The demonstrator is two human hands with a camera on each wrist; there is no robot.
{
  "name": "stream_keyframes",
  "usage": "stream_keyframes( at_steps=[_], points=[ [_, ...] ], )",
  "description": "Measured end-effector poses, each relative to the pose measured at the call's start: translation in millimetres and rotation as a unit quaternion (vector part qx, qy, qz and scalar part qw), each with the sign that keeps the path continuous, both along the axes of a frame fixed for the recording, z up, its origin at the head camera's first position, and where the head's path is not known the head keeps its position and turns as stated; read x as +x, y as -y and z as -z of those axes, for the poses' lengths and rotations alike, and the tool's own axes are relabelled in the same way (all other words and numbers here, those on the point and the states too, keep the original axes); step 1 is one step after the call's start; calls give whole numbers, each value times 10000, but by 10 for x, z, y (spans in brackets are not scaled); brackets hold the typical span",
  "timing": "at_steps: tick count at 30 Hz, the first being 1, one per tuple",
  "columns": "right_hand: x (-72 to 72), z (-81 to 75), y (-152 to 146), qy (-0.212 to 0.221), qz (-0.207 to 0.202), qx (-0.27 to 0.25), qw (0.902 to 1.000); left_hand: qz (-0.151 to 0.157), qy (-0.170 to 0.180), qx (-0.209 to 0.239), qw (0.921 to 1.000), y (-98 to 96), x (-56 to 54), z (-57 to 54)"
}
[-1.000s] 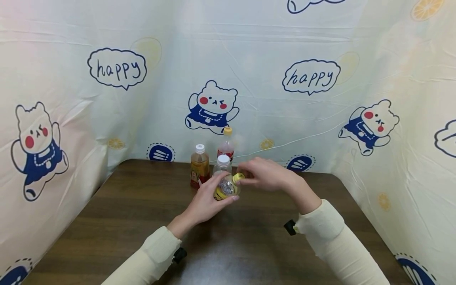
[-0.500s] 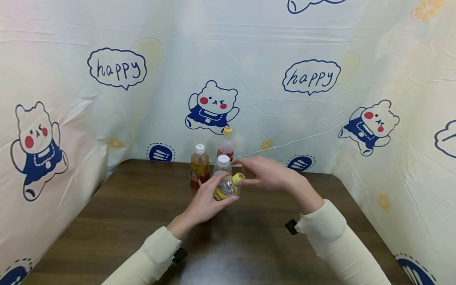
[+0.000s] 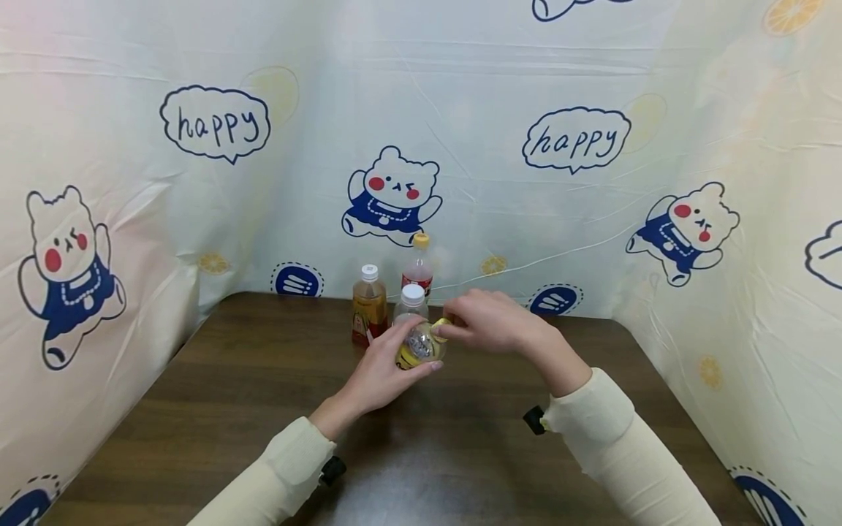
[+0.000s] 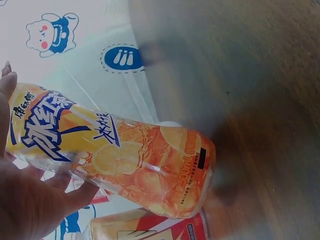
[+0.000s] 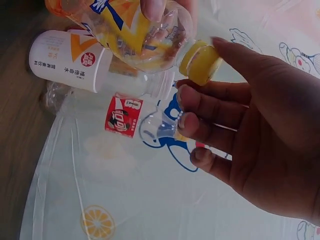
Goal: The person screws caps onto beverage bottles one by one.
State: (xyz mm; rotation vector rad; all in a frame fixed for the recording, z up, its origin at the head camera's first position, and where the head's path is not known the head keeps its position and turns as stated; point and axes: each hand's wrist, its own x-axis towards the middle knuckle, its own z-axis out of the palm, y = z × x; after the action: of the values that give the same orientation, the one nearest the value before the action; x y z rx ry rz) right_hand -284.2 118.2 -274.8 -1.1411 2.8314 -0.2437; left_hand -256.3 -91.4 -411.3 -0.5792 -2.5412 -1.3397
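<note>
My left hand [image 3: 378, 376] grips an iced tea bottle [image 4: 125, 155] with an orange and yellow label, tilted toward the right in the head view. Its shoulder is see-through plastic. At the neck, my right hand [image 5: 270, 130] pinches the yellow cap [image 5: 200, 62] between thumb and index finger; the other fingers are bent beside it. The cap sits on the bottle's neck in the right wrist view. Right behind the held bottle stands a white-capped bottle [image 3: 412, 295] with a white label, partly hidden by my left hand.
An amber drink bottle [image 3: 370, 307] with a white cap stands to the left. Farther back is a clear bottle [image 3: 418, 270] with a red label and yellow cap. The brown wooden table [image 3: 263, 380] meets a printed curtain [image 3: 487, 219] at the back and sides.
Half a second ago the right hand's index finger was stretched away from the cap; now the fingers have closed on it again. The left hand and bottle have stayed in place.
</note>
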Motion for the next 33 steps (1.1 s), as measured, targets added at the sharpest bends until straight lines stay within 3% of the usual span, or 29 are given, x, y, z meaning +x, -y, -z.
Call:
stream_keyframes(
  at_steps=[6, 14, 21, 33],
  points=[
    [15, -14, -21, -93, 124, -144, 9998, 7, 65, 38, 10000, 1, 7, 8],
    [15, -13, -37, 362, -358, -416, 9978, -1, 45, 34, 10000, 8, 14, 3],
    [-10, 26, -36, 504, -612, -490, 9956, 38, 124, 34, 9999, 6, 15, 4],
    [-32, 74, -9, 140, -193, -315, 9992, 20, -11, 83, 10000, 3, 3, -12]
  ],
)
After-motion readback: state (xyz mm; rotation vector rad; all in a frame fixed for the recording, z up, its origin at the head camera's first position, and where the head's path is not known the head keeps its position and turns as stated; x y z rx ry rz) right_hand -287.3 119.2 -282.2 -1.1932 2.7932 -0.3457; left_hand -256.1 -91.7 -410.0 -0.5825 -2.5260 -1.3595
